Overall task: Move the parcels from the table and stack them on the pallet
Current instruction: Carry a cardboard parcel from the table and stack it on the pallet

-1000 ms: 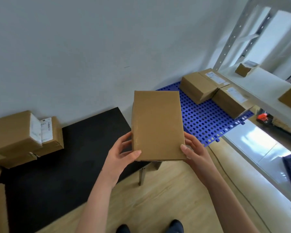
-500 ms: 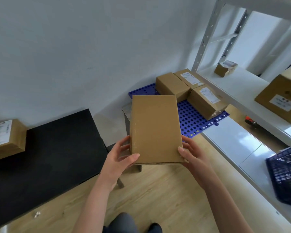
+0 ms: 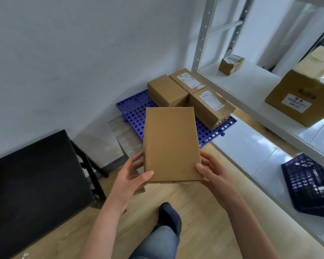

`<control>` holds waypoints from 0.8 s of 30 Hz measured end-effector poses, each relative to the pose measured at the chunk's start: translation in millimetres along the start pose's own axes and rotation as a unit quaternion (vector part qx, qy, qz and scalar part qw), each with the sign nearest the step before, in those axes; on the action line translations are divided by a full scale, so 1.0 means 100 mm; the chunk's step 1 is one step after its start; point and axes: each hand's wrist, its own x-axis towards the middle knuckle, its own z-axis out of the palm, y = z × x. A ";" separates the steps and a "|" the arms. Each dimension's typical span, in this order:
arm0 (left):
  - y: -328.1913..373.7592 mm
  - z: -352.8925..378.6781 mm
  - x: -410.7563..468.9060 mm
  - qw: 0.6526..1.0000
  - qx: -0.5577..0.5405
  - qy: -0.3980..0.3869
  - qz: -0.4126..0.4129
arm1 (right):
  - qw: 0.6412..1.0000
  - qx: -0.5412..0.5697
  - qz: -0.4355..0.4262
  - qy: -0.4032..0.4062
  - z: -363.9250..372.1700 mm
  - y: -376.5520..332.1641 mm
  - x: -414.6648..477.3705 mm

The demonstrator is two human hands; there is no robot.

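Note:
I hold a plain brown cardboard parcel [image 3: 171,143] flat in front of me, above the floor. My left hand [image 3: 134,173] grips its near left edge, and my right hand [image 3: 211,172] grips its near right corner. Beyond it lies the blue perforated pallet [image 3: 137,111] on the floor by the wall. Three brown parcels sit on the pallet's far right part: a plain one [image 3: 166,90], a labelled one [image 3: 188,80] behind it, and a labelled one [image 3: 211,107] in front. The black table [image 3: 36,176] stands at my left.
A white metal shelf rack [image 3: 251,85] runs along the right, with a small box [image 3: 231,64] and a large labelled box [image 3: 305,90] on it. A dark blue crate [image 3: 310,186] sits on its lower shelf. A small wooden stool [image 3: 127,141] stands between table and pallet. My leg and foot [image 3: 168,219] are below.
The view has swung right, away from the table: its parcels have left the frame and the pallet and rack have come nearer. The parcel stays held in both hands.

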 end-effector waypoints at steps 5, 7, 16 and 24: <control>0.12 0.22 0.59 0.999 -0.051 -0.007 -0.007 | 1.000 -0.028 -0.009 0.002 -0.27 -0.24 0.47; 0.21 0.32 0.82 0.998 -0.064 -0.009 -0.005 | 0.999 -0.039 -0.008 0.001 -0.39 -0.41 0.70; 0.51 0.58 1.54 0.998 -0.070 0.001 -0.007 | 0.999 -0.040 -0.001 -0.015 -0.68 -0.83 1.40; 0.55 0.82 1.82 0.997 -0.067 0.040 -0.021 | 0.997 -0.035 0.021 -0.067 -0.99 -0.92 1.87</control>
